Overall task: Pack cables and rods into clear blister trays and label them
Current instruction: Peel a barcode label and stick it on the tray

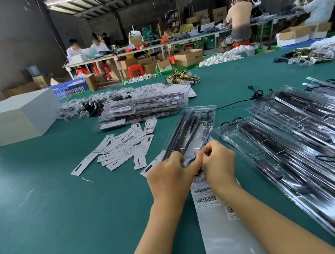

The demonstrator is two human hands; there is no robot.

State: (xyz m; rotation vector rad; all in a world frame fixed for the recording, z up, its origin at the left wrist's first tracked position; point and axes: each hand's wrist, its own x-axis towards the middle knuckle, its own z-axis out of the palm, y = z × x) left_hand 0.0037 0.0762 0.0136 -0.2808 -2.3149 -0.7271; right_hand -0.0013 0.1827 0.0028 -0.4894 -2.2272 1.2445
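- The blister tray lies slantwise on the green table, its near end under both hands and its far end pointing away toward the stack of packed trays.
- The left hand rests on the tray's near end with fingers curled over the edge, gripping it; black rods lie inside.
- The right hand pinches something small at the same end, fingers bent; what it pinches cannot be told.
- A strip of barcode labels runs from under the hands toward the viewer, between the forearms.
- Loose paper cards lie just left of the tray; filled trays crowd its right side.
- Bare green surface opens to the near left.
- A white box sits at the far left; beyond the table, people sit at benches among cardboard boxes.
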